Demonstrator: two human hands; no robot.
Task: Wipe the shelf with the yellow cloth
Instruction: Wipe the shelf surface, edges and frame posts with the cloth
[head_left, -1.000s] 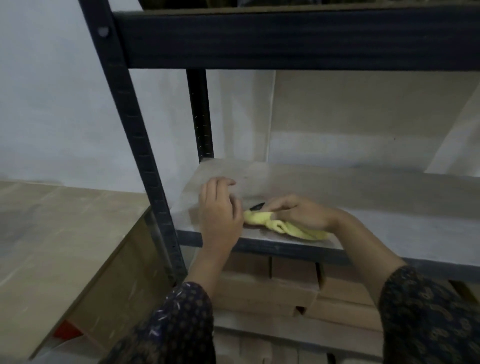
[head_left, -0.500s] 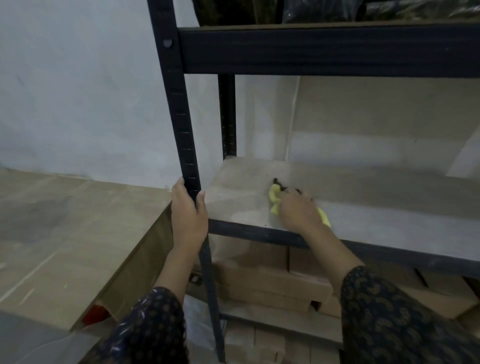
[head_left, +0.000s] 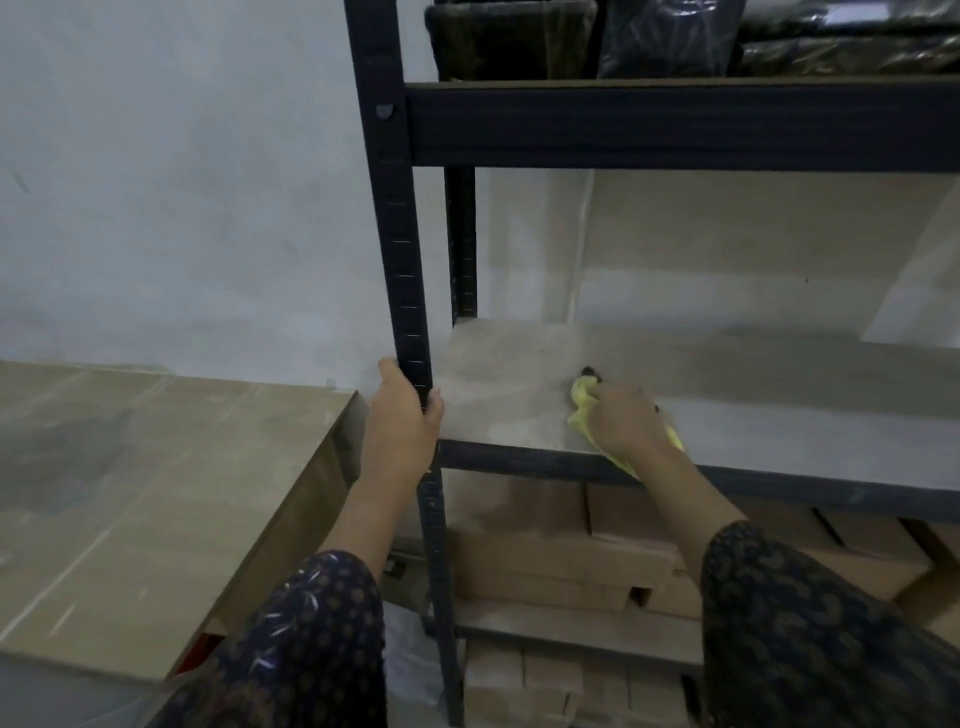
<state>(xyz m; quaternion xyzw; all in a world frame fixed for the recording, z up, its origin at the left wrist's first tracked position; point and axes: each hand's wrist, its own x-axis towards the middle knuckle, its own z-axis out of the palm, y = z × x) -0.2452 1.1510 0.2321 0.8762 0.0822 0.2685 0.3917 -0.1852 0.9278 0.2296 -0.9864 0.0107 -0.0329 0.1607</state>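
Note:
The grey shelf board (head_left: 753, 395) sits in a dark metal rack at mid height. On it, near the front edge and a little right of the left corner, lies the yellow cloth (head_left: 583, 400). My right hand (head_left: 626, 423) covers most of the cloth and presses it onto the board, fingers curled over it. The cloth's tail sticks out under my wrist over the front rail. My left hand (head_left: 402, 423) grips the rack's front left upright post (head_left: 397, 249), fingers wrapped round it at shelf level.
A large cardboard box (head_left: 135, 493) stands left of the rack. Brown cartons (head_left: 561, 561) are stacked on the lower shelves. Dark wrapped packs (head_left: 675, 36) fill the shelf above, behind a thick black beam (head_left: 675, 124). A pale wall is behind.
My left hand left the shelf board and took hold of the front upright post. My right hand slid the cloth along the board. The view has shifted left and back.

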